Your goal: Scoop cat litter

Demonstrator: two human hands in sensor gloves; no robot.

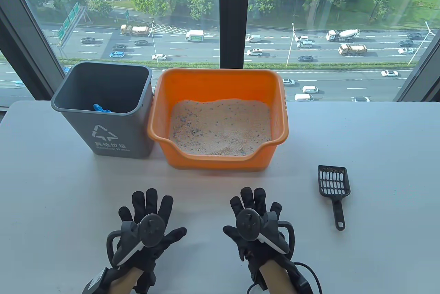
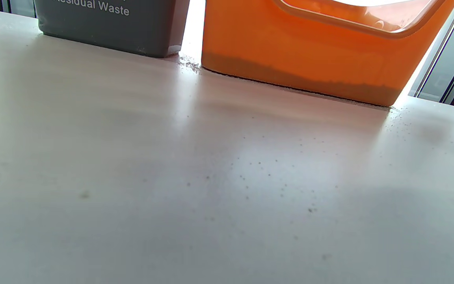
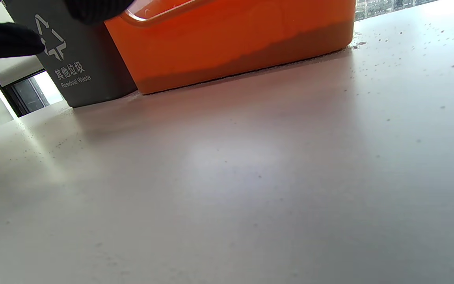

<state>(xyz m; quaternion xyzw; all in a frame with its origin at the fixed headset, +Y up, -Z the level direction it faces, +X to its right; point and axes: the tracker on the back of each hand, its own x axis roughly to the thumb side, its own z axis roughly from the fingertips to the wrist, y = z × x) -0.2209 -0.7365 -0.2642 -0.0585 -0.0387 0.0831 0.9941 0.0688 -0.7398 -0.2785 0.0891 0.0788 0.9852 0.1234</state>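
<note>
Hands come first, nearest to me: my left hand [image 1: 146,225] and my right hand [image 1: 256,223] both lie palm down on the white tabletop [image 1: 378,156], fingers spread wide, holding nothing. I judge that the task is not begun, so the step now is to take the scoop.

The scoop [image 1: 334,191] lies to the right of my right hand, apart from it, handle toward me. It is black hard plastic, with a slotted flat pan and a thin handle with a hole at the end. I would grip the handle near its middle with my right hand, so the pan stays level.

Farther away stands the orange litter box [image 1: 220,81], smooth plastic with a lowered front edge. The litter [image 1: 220,125] inside is pale and sandy with dark specks. I should push the scoop shallow and shake it gently, because loose grains already lie on the tabletop. Just beside the box, on its left, stands the grey waste bin [image 1: 106,119] with something blue inside.
</note>
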